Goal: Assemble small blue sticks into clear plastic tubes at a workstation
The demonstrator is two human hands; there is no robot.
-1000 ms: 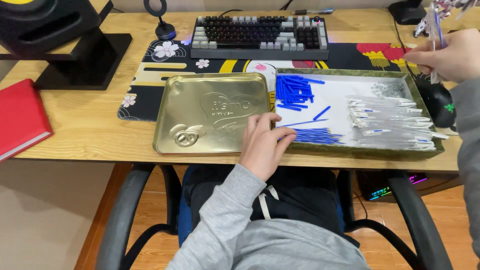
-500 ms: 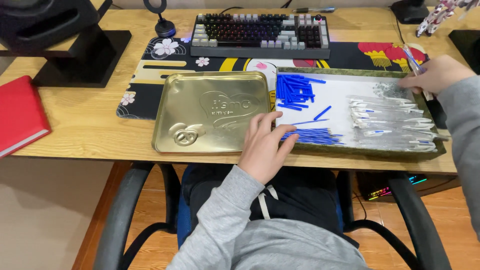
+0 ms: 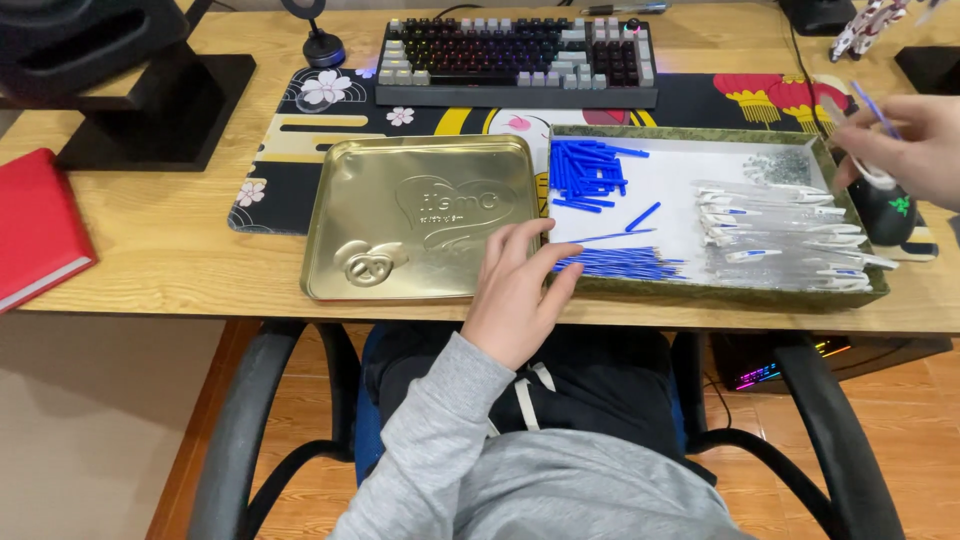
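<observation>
Blue thin plastic refill tubes (image 3: pixel 620 262) lie in a loose bundle along the near edge of a shallow white-lined tray with a green rim (image 3: pixel 700 292), which sits on the wooden bench (image 3: pixel 170 250). The left hand (image 3: pixel 520 290) rests palm down with fingers spread, its fingertips touching the near-left end of that bundle and overlapping the tray's rim. Just beside this hand, to its left, lies a square gold metal tin lid (image 3: pixel 420 215), embossed and flat on the bench. The right hand (image 3: pixel 905 145) is raised above the far-right corner of the tray, pinching a clear pen barrel with a blue part (image 3: pixel 860 110) between thumb and fingers. Below it, clear pen barrels (image 3: pixel 790 235) lie heaped in the tray's right half. Short blue caps (image 3: pixel 585 170) are piled at the tray's far-left, well apart from both hands.
</observation>
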